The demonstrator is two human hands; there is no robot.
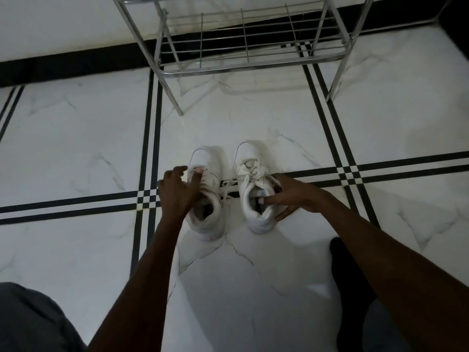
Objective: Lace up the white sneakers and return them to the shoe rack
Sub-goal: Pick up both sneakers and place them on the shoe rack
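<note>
Head view is showing the two white sneakers standing side by side on the marble floor, toes pointing toward the shoe rack (243, 41), which is standing empty on its lower shelf as far as it shows. The right sneaker (255, 189) is looking laced, with white laces crossing over its tongue and loose ends trailing off toward its neighbour across a black floor stripe. The left sneaker (206, 191) is harder to read: the left hand (177, 191) is covering its lacing, fingers loosely curled over the tongue and not visibly gripping anything, so I cannot tell whether it is fully laced or tied. The right hand (291, 196) is lying spread against the outer side of the right sneaker, thumb reaching into the collar, seemingly closing around the shoe but not lifting it. Judging by this, the lacing is nearing its end or finished, while the return to the rack is not yet begun; both shoes are sitting on the floor, well short of the rack's front rail. The sneakers are looking plain white, low-cut, slightly scuffed and soft at the heels. Dark-clothed knees are showing at the bottom corners.
</note>
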